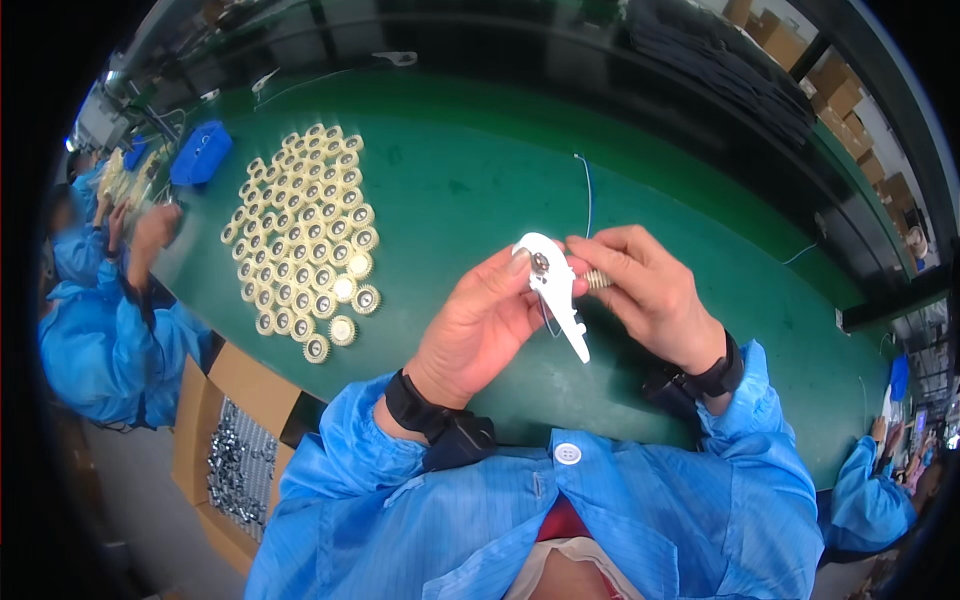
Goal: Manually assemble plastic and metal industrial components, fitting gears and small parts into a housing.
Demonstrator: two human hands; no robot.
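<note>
Left hand [470,325]: thumb pressed on the front face of a white teardrop-shaped plastic part [562,300], other fingers behind it, so the part is pinched. It is held up over the green bench [450,165], broad end up, narrow tail pointing down and slightly to the right. Small metal fitting [540,263] in the broad end, just beside the thumb tip; thin dark wire loop near the part's left edge.

Right hand [655,290]: fingers bent and drawn together, pinching a ridged cream gear [599,279] just beside the white part's right edge. Whether gear and part touch, cannot tell. Black bands on both wrists, blue sleeves.

Left side of bench: a large, close-packed cluster of cream gears [325,277], most with dark round centres; a few along the right side show paler faces. Blue bin [202,153] beyond, towards the left end. Thin blue-and-white cable [589,200] lies beyond the hands. More white parts near the far edge.

Lower left, below bench level: open cardboard box [250,388] holding many small shiny metal pieces [235,460].

Co-workers in blue at the left and lower right; one bare hand [153,228] near the blue bin. Upper right: stacked brown cartons [840,90]; any markings on them too small to read.
</note>
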